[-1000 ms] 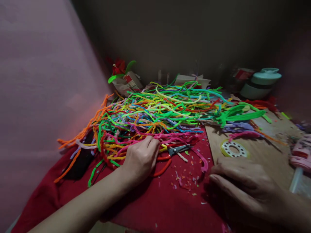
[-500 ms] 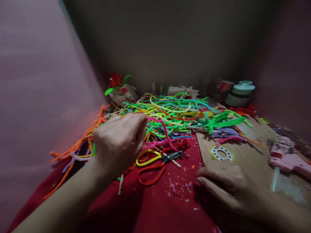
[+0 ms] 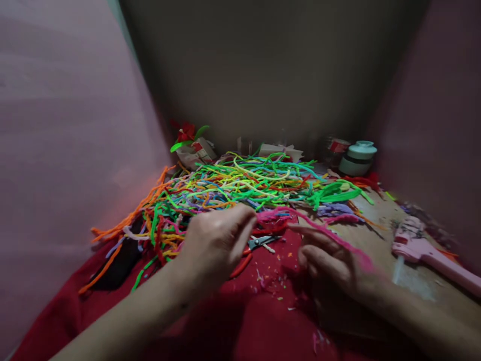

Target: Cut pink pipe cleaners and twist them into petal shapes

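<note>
- Pinching one end of a pink fuzzy strand (image 3: 323, 229), the left hand (image 3: 218, 235) is closed, its fingertips turned toward the right hand (image 3: 330, 260).
- From those fingertips the strand runs right in a low arc, passes over the right hand's fingers and trails off above its wrist, blurred at the end — whether it touches the skin I cannot tell.
- The right hand is partly open, forefinger reaching toward the left hand and thumb held apart below it.
- Between the hands, just beside the left fingertips, lie scissors (image 3: 259, 242) with grey blades pointing right; the left hand hides part of their red handle.
- Small coloured scraps (image 3: 280, 281) are scattered on the red cloth (image 3: 210, 321) between the two hands and nearer the body.
- Beyond the left hand spreads a tangled heap of fuzzy strands (image 3: 240, 183) in many colours, and a black item (image 3: 118, 268) sits to that hand's left.
- Past the right hand, a green looped bundle (image 3: 334, 193) rests by the brown board (image 3: 376, 228); a lidded jar (image 3: 357, 158) stands farther back.
- To the right hand's right — well apart from it — lies a pink glue gun (image 3: 413, 245).
</note>
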A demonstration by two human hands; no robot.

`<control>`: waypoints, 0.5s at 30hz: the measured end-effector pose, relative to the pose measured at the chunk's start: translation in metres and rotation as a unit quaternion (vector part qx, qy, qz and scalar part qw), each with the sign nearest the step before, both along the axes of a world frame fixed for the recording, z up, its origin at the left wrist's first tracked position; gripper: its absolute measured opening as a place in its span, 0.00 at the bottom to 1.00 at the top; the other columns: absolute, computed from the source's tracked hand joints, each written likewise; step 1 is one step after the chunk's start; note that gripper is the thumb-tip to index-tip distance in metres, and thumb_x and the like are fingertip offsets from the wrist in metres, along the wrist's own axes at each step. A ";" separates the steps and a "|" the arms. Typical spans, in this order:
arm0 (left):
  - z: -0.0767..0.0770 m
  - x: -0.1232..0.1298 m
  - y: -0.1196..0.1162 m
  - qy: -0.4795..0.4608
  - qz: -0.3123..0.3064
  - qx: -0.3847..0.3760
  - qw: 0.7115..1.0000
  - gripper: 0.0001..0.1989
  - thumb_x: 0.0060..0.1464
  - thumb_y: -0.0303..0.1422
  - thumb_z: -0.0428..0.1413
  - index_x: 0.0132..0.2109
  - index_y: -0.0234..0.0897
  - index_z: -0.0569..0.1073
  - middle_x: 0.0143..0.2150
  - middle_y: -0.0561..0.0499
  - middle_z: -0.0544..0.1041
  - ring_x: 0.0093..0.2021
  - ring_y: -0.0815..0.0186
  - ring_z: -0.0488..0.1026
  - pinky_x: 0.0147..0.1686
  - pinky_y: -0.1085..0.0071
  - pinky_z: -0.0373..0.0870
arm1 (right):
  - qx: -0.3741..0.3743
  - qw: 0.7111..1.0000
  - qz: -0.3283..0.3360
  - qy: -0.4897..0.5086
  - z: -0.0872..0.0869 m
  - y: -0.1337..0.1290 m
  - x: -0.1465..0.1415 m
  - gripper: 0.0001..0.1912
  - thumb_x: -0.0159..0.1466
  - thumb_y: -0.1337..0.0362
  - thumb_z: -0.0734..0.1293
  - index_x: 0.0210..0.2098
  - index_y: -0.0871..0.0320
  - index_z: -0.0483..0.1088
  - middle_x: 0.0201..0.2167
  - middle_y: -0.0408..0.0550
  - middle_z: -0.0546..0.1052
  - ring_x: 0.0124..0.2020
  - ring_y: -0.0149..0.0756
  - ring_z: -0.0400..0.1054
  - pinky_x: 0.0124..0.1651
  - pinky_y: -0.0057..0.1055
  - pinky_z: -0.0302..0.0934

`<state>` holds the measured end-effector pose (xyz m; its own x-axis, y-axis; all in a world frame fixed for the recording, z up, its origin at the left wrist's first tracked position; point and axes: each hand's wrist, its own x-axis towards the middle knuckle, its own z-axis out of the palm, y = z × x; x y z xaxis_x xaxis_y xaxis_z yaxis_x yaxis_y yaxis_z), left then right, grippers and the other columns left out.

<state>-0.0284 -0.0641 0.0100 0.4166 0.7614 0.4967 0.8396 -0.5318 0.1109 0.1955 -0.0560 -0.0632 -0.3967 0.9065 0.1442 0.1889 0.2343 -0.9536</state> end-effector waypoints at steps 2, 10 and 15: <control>-0.016 0.012 -0.006 -0.008 -0.039 -0.071 0.997 0.11 0.58 0.30 0.47 0.33 0.36 0.73 0.24 0.54 0.73 0.23 0.73 0.67 0.25 0.77 0.58 | -0.104 0.986 -0.020 0.130 0.005 0.002 -0.003 0.20 0.62 0.53 0.61 0.51 0.52 0.67 0.23 0.42 0.73 0.18 0.27 0.62 0.20 0.24 0.55; -0.026 0.027 -0.002 -0.035 -0.082 -0.275 0.957 0.12 0.58 0.34 0.47 0.35 0.38 0.75 0.23 0.55 0.71 0.23 0.73 0.63 0.25 0.77 0.57 | -0.240 0.900 -0.074 0.356 0.010 0.022 0.003 0.17 0.51 0.51 0.71 0.28 0.59 0.72 0.18 0.40 0.70 0.14 0.23 0.58 0.14 0.21 0.51; -0.027 0.020 0.002 -0.079 -0.091 -0.340 0.932 0.13 0.58 0.37 0.47 0.34 0.37 0.74 0.25 0.55 0.70 0.26 0.72 0.63 0.28 0.78 0.58 | -0.179 0.902 -0.116 0.377 0.022 0.031 0.012 0.19 0.56 0.49 0.67 0.24 0.60 0.72 0.19 0.45 0.72 0.21 0.29 0.65 0.24 0.26 0.59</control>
<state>-0.0087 -0.0616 -0.0167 0.5332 0.8459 -0.0098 0.6865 -0.4259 0.5894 0.2079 -0.0251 -0.0416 -0.1025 0.9944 -0.0247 -0.5395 -0.0764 -0.8385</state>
